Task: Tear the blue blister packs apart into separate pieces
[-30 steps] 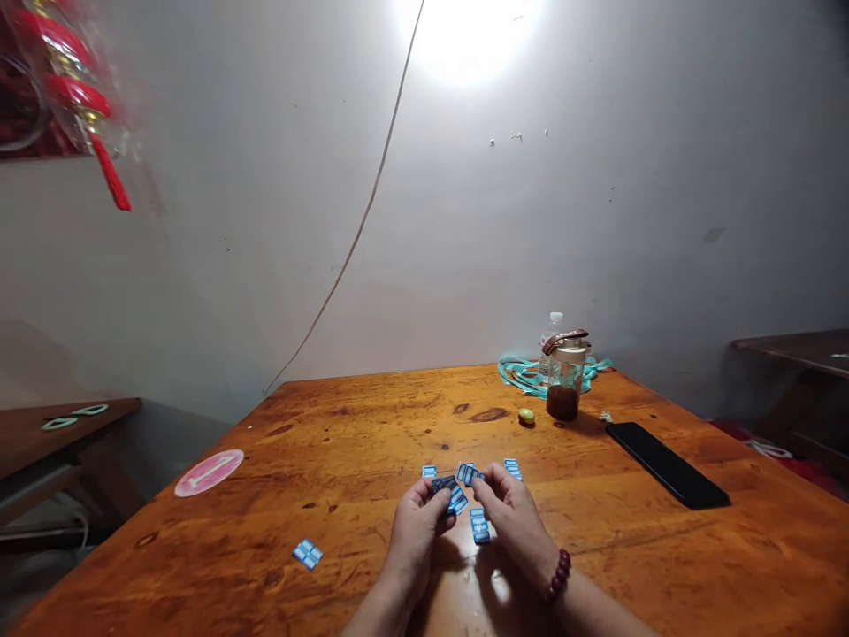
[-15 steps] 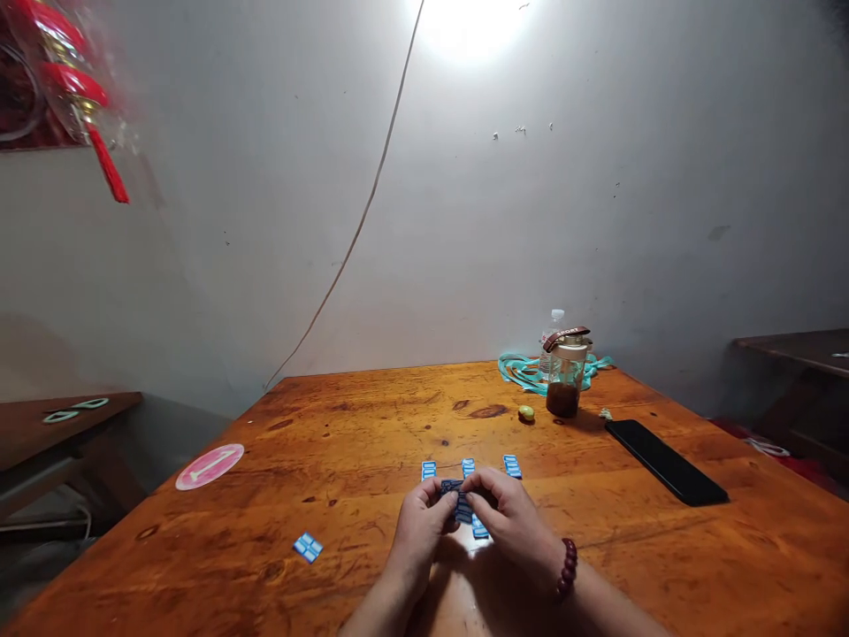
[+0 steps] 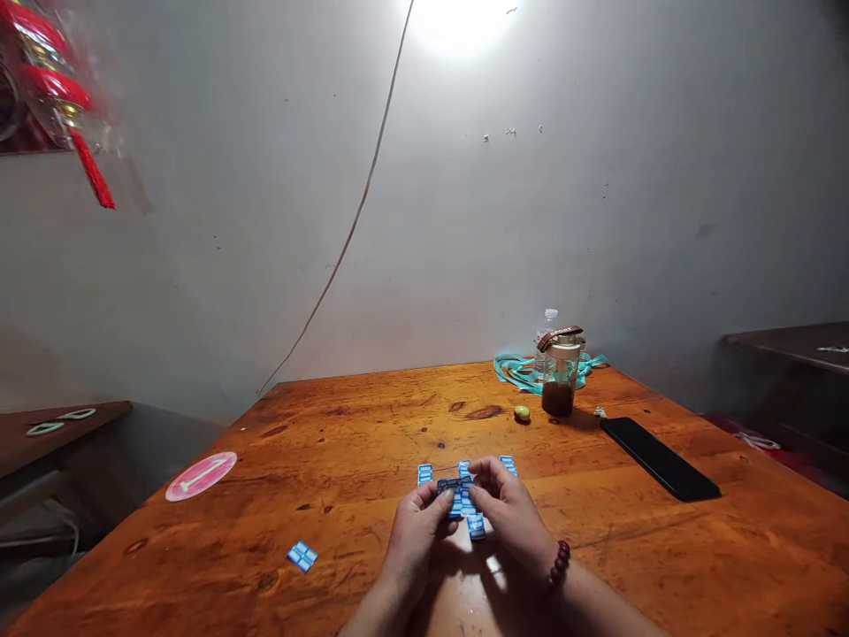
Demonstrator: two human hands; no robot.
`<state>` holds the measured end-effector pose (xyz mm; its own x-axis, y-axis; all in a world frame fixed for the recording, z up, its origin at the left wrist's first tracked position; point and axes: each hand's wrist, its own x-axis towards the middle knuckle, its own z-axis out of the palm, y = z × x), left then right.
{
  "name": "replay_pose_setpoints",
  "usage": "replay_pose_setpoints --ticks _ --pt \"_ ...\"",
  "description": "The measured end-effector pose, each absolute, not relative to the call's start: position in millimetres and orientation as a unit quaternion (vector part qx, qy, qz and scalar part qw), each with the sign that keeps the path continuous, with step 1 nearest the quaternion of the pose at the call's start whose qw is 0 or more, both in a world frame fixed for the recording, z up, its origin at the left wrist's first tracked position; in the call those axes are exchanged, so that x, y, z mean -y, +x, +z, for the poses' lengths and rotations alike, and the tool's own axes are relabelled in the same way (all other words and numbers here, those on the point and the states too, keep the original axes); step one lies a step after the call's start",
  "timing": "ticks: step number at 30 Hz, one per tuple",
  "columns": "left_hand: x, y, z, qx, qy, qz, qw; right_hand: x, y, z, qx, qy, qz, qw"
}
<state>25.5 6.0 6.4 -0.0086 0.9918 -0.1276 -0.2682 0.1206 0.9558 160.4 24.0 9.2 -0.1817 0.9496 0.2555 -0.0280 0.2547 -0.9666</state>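
Note:
Near the table's front, my left hand pinches a small blue-and-white card, thumb on top. My right hand meets it from the other side, its thumb and fingers closed on the same card. More of these cards lie around and partly behind the hands: one group at the left, another in the middle, a third at the right. Closer to me, between the hands, is another card. Fingers hide part of what is held, so its exact layers cannot be told.
A separate blue-and-white card lies to the left, below a pink round sticker. On the right are a black phone, a drink bottle with dark liquid, a small yellowish item and turquoise straps.
The right fingers have lifted and parted slightly from the left hand, showing more of the held card. The whole view has shifted a little.

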Motion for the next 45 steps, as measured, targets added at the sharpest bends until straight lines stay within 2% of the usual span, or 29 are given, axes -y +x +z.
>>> replay_pose_setpoints --ticks 4,11,17,23,27,33,37,41,45 --pt "-7 25 5 -0.454 0.396 0.534 0.593 -24 158 9 0.589 -0.372 0.495 0.519" --pt "-4 32 11 -0.417 0.374 0.520 0.645 -21 156 6 0.607 -0.392 0.460 0.516" --pt "-7 31 7 -0.402 0.409 0.501 0.649 -19 160 7 0.673 -0.428 0.376 0.473" --pt "-3 30 11 -0.394 0.425 0.494 0.648 -17 161 14 0.708 -0.425 0.316 0.467" --pt "4 29 21 -0.352 0.355 0.505 0.704 -20 160 13 0.678 -0.420 0.355 0.487" --pt "4 29 19 -0.345 0.287 0.474 0.757 -24 158 11 0.560 -0.381 0.546 0.494" --pt "2 29 15 -0.313 0.250 0.465 0.790 -23 157 13 0.504 -0.361 0.603 0.502" --pt "1 28 13 -0.296 0.236 0.465 0.800 -23 157 8 0.522 -0.361 0.594 0.494" --pt "0 28 11 -0.318 0.221 0.480 0.787 -24 157 2 0.596 -0.399 0.500 0.485"
